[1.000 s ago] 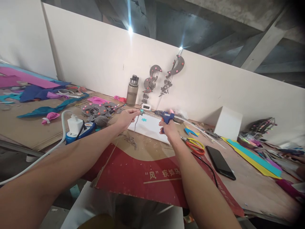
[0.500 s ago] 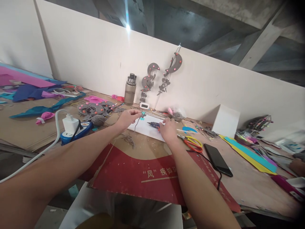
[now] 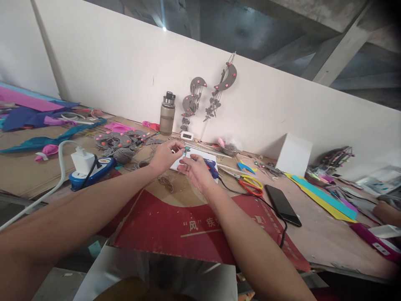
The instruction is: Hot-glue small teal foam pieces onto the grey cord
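My left hand (image 3: pixel 166 156) is closed, thumb and forefinger pinching a small grey felt piece (image 3: pixel 188 149) with a teal patch on it. Just below and to the right is my right hand (image 3: pixel 196 170), palm partly up and fingers curled, its fingertips close under the piece. Whatever those fingertips grip is too small to make out. Beyond the right wrist a dark blue glue gun (image 3: pixel 212 167) lies on a white board (image 3: pixel 176 165), partly hidden by the hand. Grey cord (image 3: pixel 166 184) lies in a loose tangle on the cardboard below the left hand.
Scissors (image 3: pixel 250 185) with red and yellow handles and a black phone (image 3: pixel 282 205) lie to the right, a black cable running by them. A bottle (image 3: pixel 167 115) and small clock (image 3: pixel 187 136) stand behind. A blue power strip (image 3: pixel 103 167) is left; another person's hand (image 3: pixel 388 213) is far right.
My right hand has let go of the glue gun, which rests on the board, and has moved left to the felt piece. The left hand keeps its pinch on that piece.
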`<state>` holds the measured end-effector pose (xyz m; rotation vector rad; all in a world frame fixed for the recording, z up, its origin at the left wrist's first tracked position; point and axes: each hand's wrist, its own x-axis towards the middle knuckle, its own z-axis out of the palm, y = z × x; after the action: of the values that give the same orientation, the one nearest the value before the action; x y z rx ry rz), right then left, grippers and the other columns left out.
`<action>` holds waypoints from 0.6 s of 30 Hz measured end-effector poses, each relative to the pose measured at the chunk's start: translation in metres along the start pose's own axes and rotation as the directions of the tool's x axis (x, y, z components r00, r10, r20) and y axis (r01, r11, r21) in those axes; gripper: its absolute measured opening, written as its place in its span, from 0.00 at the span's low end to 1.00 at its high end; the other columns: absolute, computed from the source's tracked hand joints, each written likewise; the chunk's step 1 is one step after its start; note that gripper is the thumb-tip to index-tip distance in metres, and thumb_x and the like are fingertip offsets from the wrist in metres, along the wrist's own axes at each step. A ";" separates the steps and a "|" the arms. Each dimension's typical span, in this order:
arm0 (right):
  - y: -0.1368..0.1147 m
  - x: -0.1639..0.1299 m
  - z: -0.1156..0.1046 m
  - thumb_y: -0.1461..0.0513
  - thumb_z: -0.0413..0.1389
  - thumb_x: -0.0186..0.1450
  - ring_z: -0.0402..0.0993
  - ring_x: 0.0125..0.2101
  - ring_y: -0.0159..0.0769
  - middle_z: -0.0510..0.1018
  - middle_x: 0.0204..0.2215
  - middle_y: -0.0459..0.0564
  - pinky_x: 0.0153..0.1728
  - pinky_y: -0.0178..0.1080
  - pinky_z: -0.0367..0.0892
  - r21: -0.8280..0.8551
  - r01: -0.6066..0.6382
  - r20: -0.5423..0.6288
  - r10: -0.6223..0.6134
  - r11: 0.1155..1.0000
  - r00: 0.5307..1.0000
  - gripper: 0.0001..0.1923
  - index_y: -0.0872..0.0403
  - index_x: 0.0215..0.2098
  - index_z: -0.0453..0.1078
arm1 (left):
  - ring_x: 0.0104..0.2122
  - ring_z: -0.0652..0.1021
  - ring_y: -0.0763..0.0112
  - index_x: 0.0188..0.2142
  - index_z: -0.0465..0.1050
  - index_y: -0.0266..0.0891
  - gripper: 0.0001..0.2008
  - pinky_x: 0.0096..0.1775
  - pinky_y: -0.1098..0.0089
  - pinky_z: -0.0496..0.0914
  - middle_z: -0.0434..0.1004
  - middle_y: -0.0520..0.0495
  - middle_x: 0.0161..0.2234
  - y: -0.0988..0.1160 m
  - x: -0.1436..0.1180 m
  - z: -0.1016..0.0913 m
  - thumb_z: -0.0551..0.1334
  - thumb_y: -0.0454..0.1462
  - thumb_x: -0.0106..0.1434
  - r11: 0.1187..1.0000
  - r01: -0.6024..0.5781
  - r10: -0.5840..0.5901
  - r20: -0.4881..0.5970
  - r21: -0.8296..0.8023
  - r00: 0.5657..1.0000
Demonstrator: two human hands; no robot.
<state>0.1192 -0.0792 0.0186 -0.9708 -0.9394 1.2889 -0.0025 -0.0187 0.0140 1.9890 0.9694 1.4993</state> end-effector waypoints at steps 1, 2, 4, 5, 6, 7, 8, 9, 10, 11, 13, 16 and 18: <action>0.000 0.001 -0.003 0.61 0.61 0.51 0.66 0.19 0.27 0.70 0.25 0.38 0.28 0.37 0.65 -0.060 0.021 -0.043 -0.024 0.998 0.999 0.24 0.49 0.41 0.52 | 0.28 0.73 0.73 0.33 0.73 0.38 0.09 0.32 0.72 0.67 0.76 0.48 0.29 0.000 0.000 0.000 0.61 0.41 0.56 1.000 0.008 -0.008 -0.004 -0.005 1.000; 0.000 0.003 -0.006 0.60 0.60 0.52 0.64 0.19 0.27 0.68 0.24 0.37 0.26 0.35 0.64 -0.146 0.067 -0.081 -0.079 0.987 0.994 0.23 0.49 0.40 0.54 | 0.26 0.72 0.74 0.33 0.73 0.37 0.09 0.30 0.73 0.66 0.76 0.49 0.29 -0.001 0.000 0.000 0.61 0.41 0.56 1.000 0.025 -0.025 0.002 -0.018 1.000; 0.000 0.007 -0.012 0.59 0.58 0.53 0.61 0.20 0.26 0.66 0.23 0.37 0.25 0.33 0.61 -0.362 0.198 -0.104 -0.251 0.911 0.962 0.17 0.50 0.38 0.58 | 0.21 0.70 0.76 0.33 0.72 0.37 0.10 0.25 0.74 0.65 0.75 0.50 0.27 0.000 0.000 0.000 0.61 0.42 0.56 0.996 0.072 -0.071 0.031 -0.057 0.997; 0.000 0.009 -0.015 0.58 0.57 0.54 0.61 0.21 0.27 0.65 0.22 0.38 0.25 0.32 0.60 -0.468 0.260 -0.084 -0.336 0.845 0.938 0.13 0.51 0.36 0.61 | 0.19 0.69 0.77 0.33 0.72 0.37 0.10 0.24 0.74 0.64 0.74 0.50 0.26 0.001 0.000 0.000 0.61 0.42 0.56 0.993 0.091 -0.087 0.051 -0.080 0.995; -0.001 0.009 -0.018 0.58 0.56 0.55 0.60 0.22 0.27 0.65 0.22 0.38 0.26 0.32 0.59 -0.556 0.310 -0.056 -0.407 0.771 0.912 0.09 0.52 0.34 0.63 | 0.18 0.68 0.78 0.33 0.72 0.37 0.10 0.22 0.74 0.64 0.73 0.51 0.25 0.002 0.000 0.000 0.61 0.42 0.56 0.990 0.101 -0.094 0.068 -0.101 0.993; -0.003 0.009 -0.019 0.59 0.54 0.57 0.60 0.23 0.28 0.64 0.22 0.39 0.27 0.32 0.58 -0.624 0.347 -0.029 -0.465 0.700 0.885 0.07 0.52 0.32 0.65 | 0.17 0.68 0.78 0.33 0.72 0.37 0.10 0.22 0.74 0.64 0.72 0.51 0.24 0.003 0.000 0.001 0.61 0.42 0.55 0.988 0.100 -0.091 0.082 -0.117 0.992; -0.005 0.008 -0.020 0.59 0.53 0.58 0.59 0.23 0.28 0.64 0.21 0.39 0.27 0.33 0.57 -0.677 0.373 -0.009 -0.513 0.635 0.858 0.05 0.53 0.31 0.66 | 0.17 0.69 0.78 0.32 0.72 0.37 0.10 0.23 0.74 0.65 0.72 0.51 0.23 0.004 -0.001 0.001 0.62 0.42 0.55 0.988 0.092 -0.080 0.091 -0.126 0.993; -0.007 0.007 -0.021 0.60 0.52 0.58 0.59 0.24 0.29 0.63 0.21 0.40 0.28 0.33 0.57 -0.718 0.390 0.005 -0.556 0.577 0.831 0.05 0.53 0.30 0.67 | 0.18 0.70 0.78 0.32 0.72 0.36 0.10 0.24 0.74 0.65 0.72 0.51 0.23 0.005 -0.001 0.001 0.62 0.41 0.55 0.988 0.081 -0.069 0.097 -0.129 0.993; -0.009 0.006 -0.021 0.60 0.52 0.59 0.59 0.24 0.29 0.63 0.21 0.40 0.29 0.33 0.57 -0.751 0.401 0.014 -0.594 0.524 0.804 0.05 0.53 0.30 0.67 | 0.18 0.70 0.78 0.32 0.72 0.36 0.10 0.24 0.74 0.66 0.73 0.51 0.24 0.006 -0.001 0.001 0.62 0.41 0.55 0.989 0.075 -0.062 0.104 -0.130 0.993; -0.011 0.005 -0.022 0.60 0.52 0.59 0.59 0.25 0.30 0.63 0.21 0.40 0.30 0.34 0.56 -0.778 0.408 0.023 -0.628 0.477 0.778 0.05 0.53 0.30 0.68 | 0.19 0.71 0.78 0.32 0.73 0.36 0.10 0.25 0.74 0.66 0.74 0.50 0.25 0.007 -0.001 0.001 0.62 0.41 0.55 0.989 0.073 -0.059 0.111 -0.129 0.992; -0.013 0.004 -0.022 0.60 0.53 0.59 0.59 0.26 0.30 0.62 0.22 0.41 0.30 0.34 0.56 -0.817 0.415 0.047 -0.671 0.401 0.740 0.05 0.53 0.29 0.68 | 0.19 0.72 0.77 0.33 0.73 0.36 0.09 0.26 0.73 0.67 0.75 0.50 0.26 0.008 -0.001 0.001 0.62 0.40 0.56 0.990 0.075 -0.059 0.131 -0.123 0.990; -0.014 0.005 -0.024 0.60 0.54 0.60 0.59 0.26 0.31 0.63 0.23 0.41 0.30 0.34 0.55 -0.844 0.421 0.075 -0.704 0.332 0.706 0.05 0.53 0.29 0.68 | 0.19 0.72 0.77 0.34 0.74 0.36 0.09 0.26 0.73 0.67 0.75 0.49 0.27 0.008 -0.001 0.001 0.61 0.40 0.56 0.991 0.074 -0.056 0.155 -0.112 0.986; -0.013 0.006 -0.026 0.60 0.54 0.61 0.60 0.27 0.31 0.64 0.24 0.42 0.31 0.34 0.56 -0.851 0.439 0.104 -0.726 0.289 0.680 0.05 0.53 0.29 0.68 | 0.20 0.73 0.77 0.33 0.73 0.36 0.09 0.26 0.73 0.67 0.75 0.49 0.27 0.006 -0.002 0.002 0.61 0.40 0.56 0.993 0.065 -0.047 0.168 -0.102 0.985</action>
<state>0.1483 -0.0749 0.0231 -1.2914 -1.5241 -0.0853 0.0004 -0.0239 0.0171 1.9575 0.8506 1.3042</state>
